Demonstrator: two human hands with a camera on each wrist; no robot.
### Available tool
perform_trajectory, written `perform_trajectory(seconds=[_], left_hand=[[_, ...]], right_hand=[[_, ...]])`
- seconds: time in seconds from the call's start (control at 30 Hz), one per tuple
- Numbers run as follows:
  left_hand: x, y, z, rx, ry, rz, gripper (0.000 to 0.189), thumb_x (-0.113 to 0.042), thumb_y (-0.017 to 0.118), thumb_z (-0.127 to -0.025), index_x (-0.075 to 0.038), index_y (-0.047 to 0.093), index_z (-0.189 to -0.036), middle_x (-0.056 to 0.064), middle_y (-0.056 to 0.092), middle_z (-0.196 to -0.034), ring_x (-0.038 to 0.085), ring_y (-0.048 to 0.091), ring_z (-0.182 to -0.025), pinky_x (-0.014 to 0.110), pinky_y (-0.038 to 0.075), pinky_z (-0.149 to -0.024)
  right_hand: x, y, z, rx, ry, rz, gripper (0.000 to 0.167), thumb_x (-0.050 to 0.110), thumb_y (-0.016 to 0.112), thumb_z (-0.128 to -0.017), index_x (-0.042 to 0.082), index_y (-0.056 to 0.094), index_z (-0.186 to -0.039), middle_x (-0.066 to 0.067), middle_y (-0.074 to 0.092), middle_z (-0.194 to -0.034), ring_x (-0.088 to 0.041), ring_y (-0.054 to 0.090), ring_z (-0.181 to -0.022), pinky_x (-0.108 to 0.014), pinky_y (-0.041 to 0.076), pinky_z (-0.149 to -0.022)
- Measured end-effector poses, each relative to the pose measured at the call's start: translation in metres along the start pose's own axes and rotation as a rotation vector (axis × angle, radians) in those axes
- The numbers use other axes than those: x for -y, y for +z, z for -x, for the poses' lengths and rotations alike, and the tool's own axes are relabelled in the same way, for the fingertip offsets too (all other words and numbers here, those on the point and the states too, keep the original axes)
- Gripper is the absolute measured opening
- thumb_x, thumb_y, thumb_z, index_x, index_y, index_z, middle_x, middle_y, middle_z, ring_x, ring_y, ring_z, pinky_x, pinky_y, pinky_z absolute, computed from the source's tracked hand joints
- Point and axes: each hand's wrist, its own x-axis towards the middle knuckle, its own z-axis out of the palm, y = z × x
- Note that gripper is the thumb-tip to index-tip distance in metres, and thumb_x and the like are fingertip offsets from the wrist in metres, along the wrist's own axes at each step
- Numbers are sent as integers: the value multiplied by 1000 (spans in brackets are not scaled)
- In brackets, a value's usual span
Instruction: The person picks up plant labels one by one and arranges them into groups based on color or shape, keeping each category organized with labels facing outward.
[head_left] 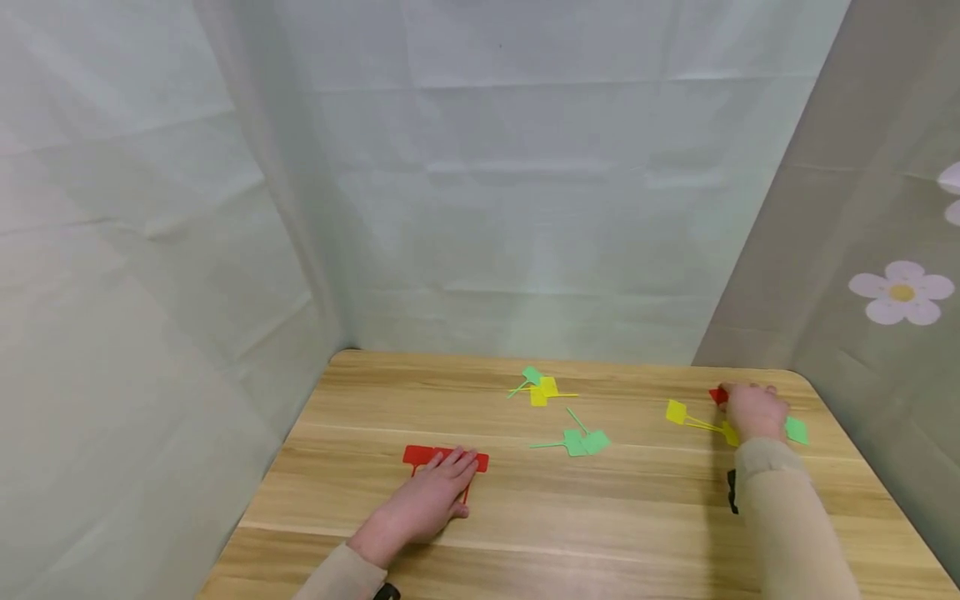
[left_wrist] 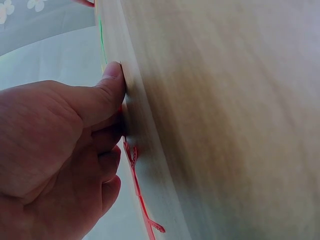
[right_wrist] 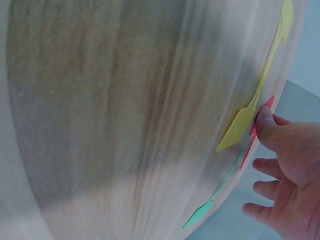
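At the table's left, my left hand (head_left: 427,500) rests with fairly straight fingers on flat red cable tie tags (head_left: 417,455), covering part of them. Their thin red stems (left_wrist: 140,195) show below the fingers in the left wrist view. Far to the right, my right hand (head_left: 756,410) pinches another red cable tie tag (head_left: 717,395) between thumb and index finger, its other fingers spread apart in the right wrist view. Beside that hand lie yellow cable tie tags (right_wrist: 239,129) and a green cable tie tag (right_wrist: 199,214).
Near the back middle, green and yellow tags (head_left: 548,386) overlap in a small pile. In front of them lie two green tags (head_left: 596,442). Pale cloth (head_left: 525,208) hangs behind the wooden table (head_left: 585,517) and along both sides.
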Motion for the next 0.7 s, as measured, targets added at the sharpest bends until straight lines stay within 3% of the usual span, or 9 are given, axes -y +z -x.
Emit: perform_trajectory(seconds=[0.37, 0.7], left_hand=[[-1, -2, -1, 19, -3, -17, 70, -32, 71, -103, -2, 46, -161, 12, 38, -171, 34, 31, -159, 55, 28, -127], [-2, -1, 0, 14, -6, -12, 70, -31, 72, -102, -2, 47, -161, 13, 39, -170, 34, 32, -159, 55, 29, -127]], right_hand=[[5, -3, 7, -68, 0, 15, 40, 3, 64, -101, -2, 58, -140, -48, 53, -132, -72, 41, -123, -83, 43, -92], [8, -2, 4, -155, -26, 11, 43, 5, 77, -94, -6, 62, -132, -49, 51, -134, -77, 28, -134, -86, 29, -105]])
